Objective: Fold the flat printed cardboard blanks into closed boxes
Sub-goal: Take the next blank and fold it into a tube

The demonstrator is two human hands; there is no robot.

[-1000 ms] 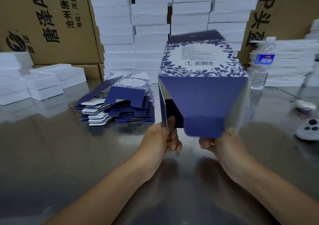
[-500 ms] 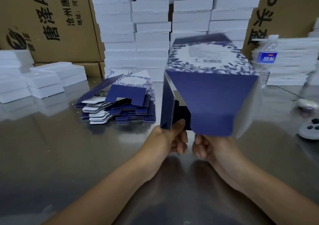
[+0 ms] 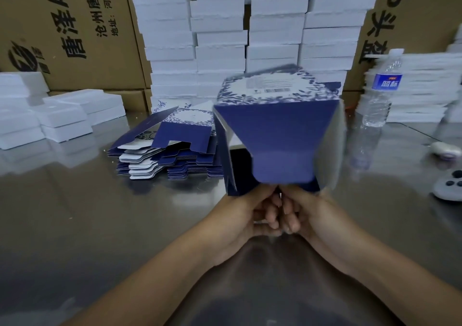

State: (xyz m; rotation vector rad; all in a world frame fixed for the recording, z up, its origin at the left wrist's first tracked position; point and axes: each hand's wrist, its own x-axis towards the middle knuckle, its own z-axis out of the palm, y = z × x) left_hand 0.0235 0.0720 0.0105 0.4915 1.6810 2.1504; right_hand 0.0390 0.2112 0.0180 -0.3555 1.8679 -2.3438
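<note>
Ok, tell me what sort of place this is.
Probably a packaging workshop or warehouse: a stack of flat printed blanks lies on a steel table, white boxes are piled high behind it, and big brown shipping cartons flank them.

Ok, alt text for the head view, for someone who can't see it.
The left hand and right hand grip the near, unclosed end of a blue floral box over a shiny metal table. A stack of flat blanks lies to its left, white boxes are piled behind, and a water bottle stands at the right.
</note>
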